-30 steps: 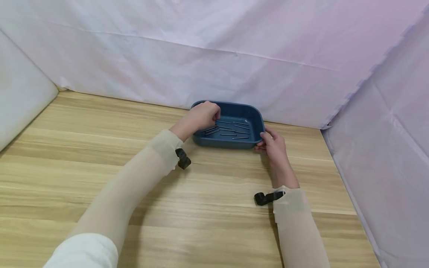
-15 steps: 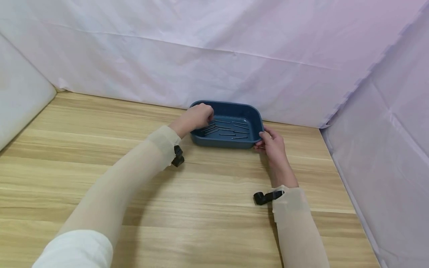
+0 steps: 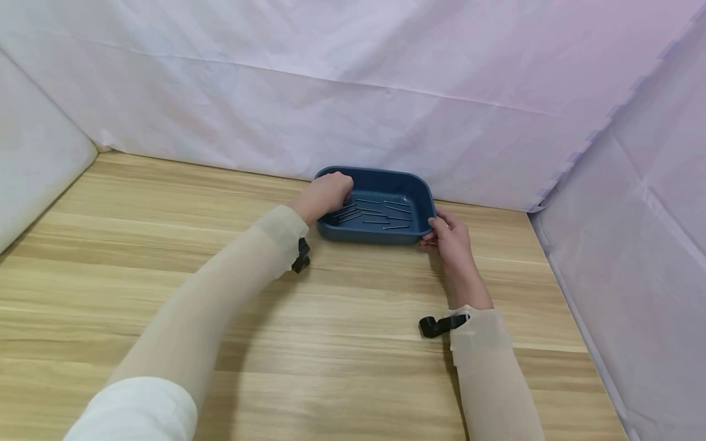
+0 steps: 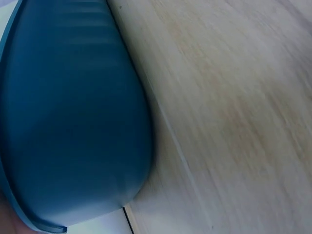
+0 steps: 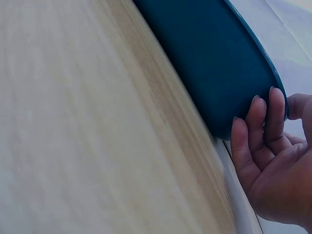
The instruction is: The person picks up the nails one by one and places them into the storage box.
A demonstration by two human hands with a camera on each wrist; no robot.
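Note:
A dark blue tray (image 3: 371, 235) stands at the far side of the wooden table (image 3: 342, 318), with several thin dark rods (image 3: 386, 215) lying loose on its floor. My left hand (image 3: 326, 192) reaches over the tray's left end, knuckles up, fingers curled down among the rods; its fingertips are hidden, so a hold on a rod cannot be made out. My right hand (image 3: 448, 236) grips the tray's right front corner. In the right wrist view its fingers (image 5: 253, 126) lie against the tray's outer wall (image 5: 209, 58). The left wrist view shows only the tray's wall (image 4: 73, 122) and table.
White sheeting (image 3: 353, 92) hangs close behind the tray and along the right side (image 3: 634, 257); a white panel (image 3: 33, 159) closes the left. Small black cameras sit at the left wrist (image 3: 301, 260) and right wrist (image 3: 436, 324). Bare wood stretches in front of the tray.
My left hand has dropped lower into the tray's left end, closer onto the rods. The right hand and the tray have stayed where they were.

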